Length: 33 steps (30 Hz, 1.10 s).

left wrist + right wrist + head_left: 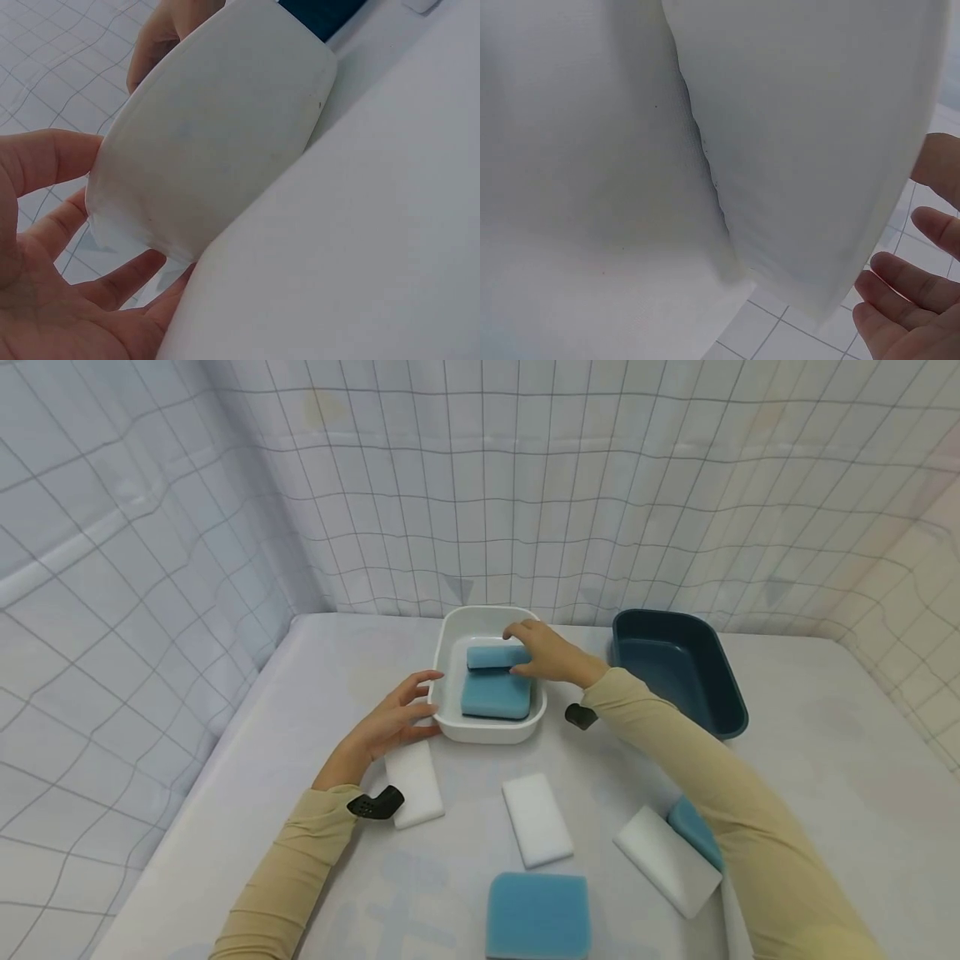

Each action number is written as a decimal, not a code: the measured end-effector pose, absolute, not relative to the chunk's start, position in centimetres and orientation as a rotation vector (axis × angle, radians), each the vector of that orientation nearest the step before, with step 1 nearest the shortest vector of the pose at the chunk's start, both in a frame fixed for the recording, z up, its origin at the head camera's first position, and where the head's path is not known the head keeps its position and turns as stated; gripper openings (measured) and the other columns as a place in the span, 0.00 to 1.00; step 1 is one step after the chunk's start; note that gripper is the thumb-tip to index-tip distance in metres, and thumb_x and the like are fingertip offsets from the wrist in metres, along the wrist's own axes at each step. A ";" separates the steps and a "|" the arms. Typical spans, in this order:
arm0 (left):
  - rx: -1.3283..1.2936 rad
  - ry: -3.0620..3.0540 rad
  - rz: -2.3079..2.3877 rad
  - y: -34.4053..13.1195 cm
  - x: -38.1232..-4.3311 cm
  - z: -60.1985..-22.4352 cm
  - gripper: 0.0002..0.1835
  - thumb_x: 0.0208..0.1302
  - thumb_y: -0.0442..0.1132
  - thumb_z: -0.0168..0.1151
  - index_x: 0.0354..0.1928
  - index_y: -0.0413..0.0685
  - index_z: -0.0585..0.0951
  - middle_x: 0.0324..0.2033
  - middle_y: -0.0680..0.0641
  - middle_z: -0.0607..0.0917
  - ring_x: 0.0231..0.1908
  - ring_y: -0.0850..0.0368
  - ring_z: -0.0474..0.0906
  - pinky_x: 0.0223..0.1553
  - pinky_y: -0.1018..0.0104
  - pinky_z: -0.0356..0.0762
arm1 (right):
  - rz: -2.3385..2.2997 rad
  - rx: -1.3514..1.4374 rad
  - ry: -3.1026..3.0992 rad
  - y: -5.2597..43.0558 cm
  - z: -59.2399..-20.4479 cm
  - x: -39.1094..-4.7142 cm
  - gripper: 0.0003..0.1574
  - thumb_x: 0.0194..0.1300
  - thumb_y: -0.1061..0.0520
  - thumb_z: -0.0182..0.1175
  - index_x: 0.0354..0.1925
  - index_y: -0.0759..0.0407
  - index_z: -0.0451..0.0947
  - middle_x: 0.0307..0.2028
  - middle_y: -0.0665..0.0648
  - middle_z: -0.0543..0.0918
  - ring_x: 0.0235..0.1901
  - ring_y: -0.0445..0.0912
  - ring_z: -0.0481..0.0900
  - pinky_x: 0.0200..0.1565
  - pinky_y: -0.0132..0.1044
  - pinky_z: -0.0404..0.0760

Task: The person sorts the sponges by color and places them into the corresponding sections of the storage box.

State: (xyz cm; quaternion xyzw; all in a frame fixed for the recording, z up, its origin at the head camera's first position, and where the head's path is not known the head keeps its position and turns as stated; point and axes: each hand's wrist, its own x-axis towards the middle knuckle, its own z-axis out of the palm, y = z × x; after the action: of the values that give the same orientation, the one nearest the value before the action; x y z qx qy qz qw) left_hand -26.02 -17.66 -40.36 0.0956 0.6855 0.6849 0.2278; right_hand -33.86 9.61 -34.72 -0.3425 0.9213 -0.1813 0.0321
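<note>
A white basin (484,734) stands in the middle of the table. One blue sponge (495,693) lies flat in it; another blue sponge (497,657) is up on its narrow side behind the first. My left hand (393,718) has its spread fingertips against the basin's left wall, and the left wrist view shows fingers (56,157) at the rim. Over the basin's right rim reaches my right hand (557,656), thumb and fingers apart around the right end of the upright sponge. In the right wrist view its fingers (915,281) are loosely bent, with no sponge showing between them.
A dark teal basin (678,672) stands to the right. White sponges lie nearer me: one (416,785) by my left wrist, one (537,820) in the middle, one (670,860) beside a blue sponge (696,833). Another blue sponge (538,916) is at the front. Gridded curtains (480,502) surround the table.
</note>
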 end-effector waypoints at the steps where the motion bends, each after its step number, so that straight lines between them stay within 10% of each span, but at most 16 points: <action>1: 0.260 1.888 1.887 -17.6 -26.0 -40.4 0.31 0.68 0.34 0.50 0.69 0.57 0.54 0.70 0.41 0.51 0.62 0.42 0.63 0.61 0.50 0.72 | -0.561 -1.046 2.836 9.7 -34.7 -33.8 0.34 0.59 0.57 0.64 0.60 0.66 0.65 0.58 0.68 0.70 0.58 0.58 0.69 0.60 0.51 0.73; 33: 0.280 1.894 1.867 -17.9 -26.0 -40.7 0.32 0.68 0.36 0.52 0.70 0.58 0.54 0.69 0.41 0.51 0.60 0.46 0.66 0.58 0.56 0.76 | -0.631 -1.195 2.857 12.1 -34.0 -31.6 0.32 0.60 0.56 0.63 0.60 0.66 0.67 0.58 0.64 0.72 0.59 0.57 0.69 0.62 0.52 0.72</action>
State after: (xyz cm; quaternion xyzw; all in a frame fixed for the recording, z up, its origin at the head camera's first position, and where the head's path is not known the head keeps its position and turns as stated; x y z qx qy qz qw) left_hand -25.97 -17.90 -40.74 0.1020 0.6889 0.6792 0.2318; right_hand -31.62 12.06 -34.04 -0.3780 0.9040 -0.1997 -0.0094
